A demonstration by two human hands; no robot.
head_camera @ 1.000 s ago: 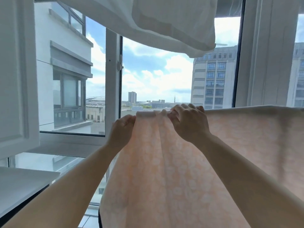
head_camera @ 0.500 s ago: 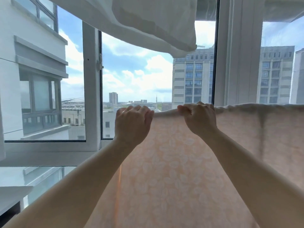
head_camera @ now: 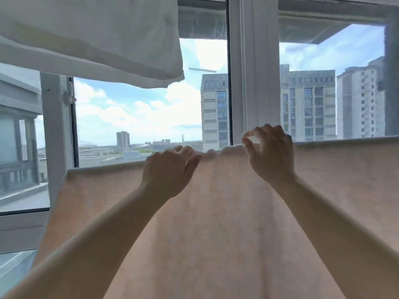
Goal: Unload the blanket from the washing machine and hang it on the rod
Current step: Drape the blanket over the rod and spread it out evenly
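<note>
Now I'm spreading the blanket [head_camera: 226, 212] mid-frame — left hand [head_camera: 170, 169] and right hand [head_camera: 269, 152] pinch its top edge; next, slide apart.

High-rise home balcony, big windows [head_camera: 138, 117], hung laundry [head_camera: 90, 37], city towers [head_camera: 306, 104]

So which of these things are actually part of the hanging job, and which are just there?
Part of the job:
peach blanket, draped, top edge bunched between the hands
left hand, gripping that edge
right hand, gripping that edge

Just there:
white cloth hanging overhead
window frame
</note>
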